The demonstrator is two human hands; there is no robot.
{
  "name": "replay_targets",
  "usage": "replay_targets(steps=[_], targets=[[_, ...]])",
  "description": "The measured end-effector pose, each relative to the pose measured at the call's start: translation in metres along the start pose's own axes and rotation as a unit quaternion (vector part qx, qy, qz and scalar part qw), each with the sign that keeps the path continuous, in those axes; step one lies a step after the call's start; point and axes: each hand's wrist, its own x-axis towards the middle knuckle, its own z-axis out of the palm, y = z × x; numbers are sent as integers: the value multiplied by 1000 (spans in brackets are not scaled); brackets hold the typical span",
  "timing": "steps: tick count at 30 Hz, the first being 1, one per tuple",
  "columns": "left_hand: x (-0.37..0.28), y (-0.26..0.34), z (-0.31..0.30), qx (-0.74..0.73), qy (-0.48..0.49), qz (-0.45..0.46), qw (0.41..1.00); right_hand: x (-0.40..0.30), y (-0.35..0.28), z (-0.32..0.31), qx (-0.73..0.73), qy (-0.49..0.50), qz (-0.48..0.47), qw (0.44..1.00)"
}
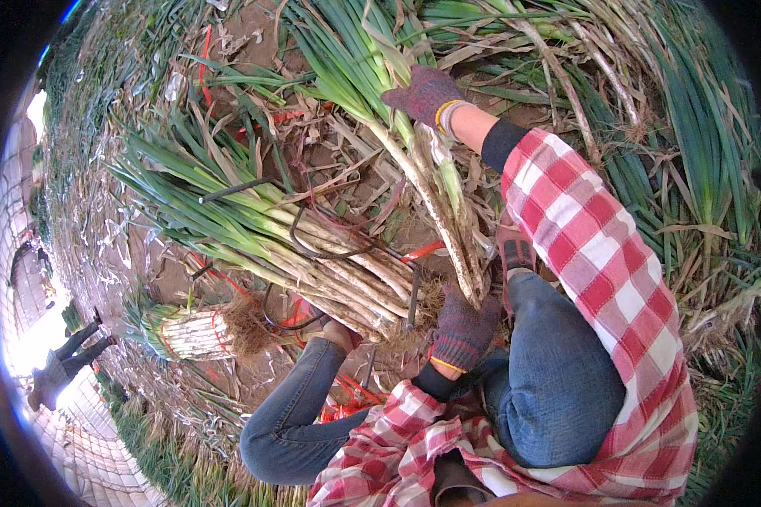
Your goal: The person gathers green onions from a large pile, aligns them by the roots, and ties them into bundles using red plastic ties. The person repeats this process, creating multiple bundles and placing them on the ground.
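Observation:
My left hand (464, 329), in a dark knitted glove, is closed around the root ends of a few long green onions (436, 190). My right hand (426, 98), gloved alike, grips the same onions higher up, where the white stalks turn to green leaves. They slant between my hands, with the leaves pointing away from me. To the left, a larger pile of green onions (330, 269) rests in a bent metal-rod frame (413, 295), its roots close to my left hand. Dirt and dry skins cling to the stalks.
A tied bundle of green onions (196, 331) with red bands lies at left. Red strips (355, 396) are on the soil near my legs. Untied onions (691, 139) cover the ground at right. Dry leaves (368, 152) litter the middle. Another person (63, 367) stands at far left.

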Motion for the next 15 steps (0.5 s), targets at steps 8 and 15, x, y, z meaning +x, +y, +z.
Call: replay_targets(steps=[8, 15], targets=[[0, -7, -5, 17, 4, 17, 1000, -23, -18, 17, 186, -72, -124, 972], [-6, -23, -6, -72, -17, 25, 997, -13, -33, -30, 403, -89, -181, 893]])
